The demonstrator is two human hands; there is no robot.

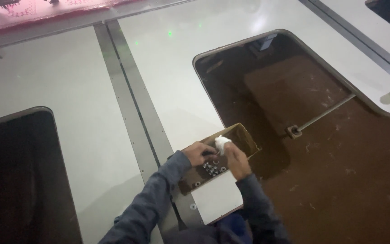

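Hidden: small metal parts (211,169) in the cardboard box (244,135) are too blurred to count.
Left hand (198,152): curled at the box, grip unclear.
Right hand (236,159): closed on one white cloth wad (222,143).
Box: one, on the white panel (82,113) at the cutout's edge.

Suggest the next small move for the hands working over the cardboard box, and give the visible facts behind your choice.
Probably the left hand should pick one small metal part out of the shallow cardboard box and bring it to the white cloth. The right hand already holds the cloth bunched above the box, and the left fingers rest at the box's edge, close to the cluster of shiny parts.
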